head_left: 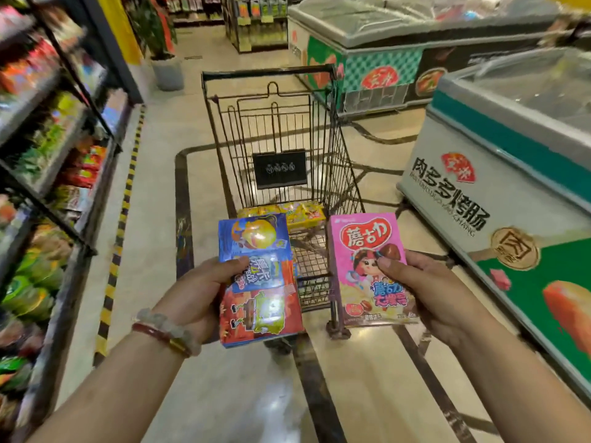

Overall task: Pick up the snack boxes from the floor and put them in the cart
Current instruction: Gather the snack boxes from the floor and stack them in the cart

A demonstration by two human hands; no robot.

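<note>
My left hand (201, 292) grips a blue and red snack box (259, 302) by its left edge, thumb across the front. A pink snack box (361, 251) with a cartoon face is held upright by my right hand (425, 292), thumb on its front. Both boxes hover over the near end of a black wire shopping cart (271, 123) that stands just ahead of me. Yellow snack boxes (303, 214) lie on the cart's floor behind the held boxes.
Stocked shelves (48, 155) line the left side, edged by a yellow-black floor stripe (123, 212). Chest freezers stand at the right (499, 174) and behind the cart (367, 49). A potted plant (166, 68) stands at the far left of the aisle.
</note>
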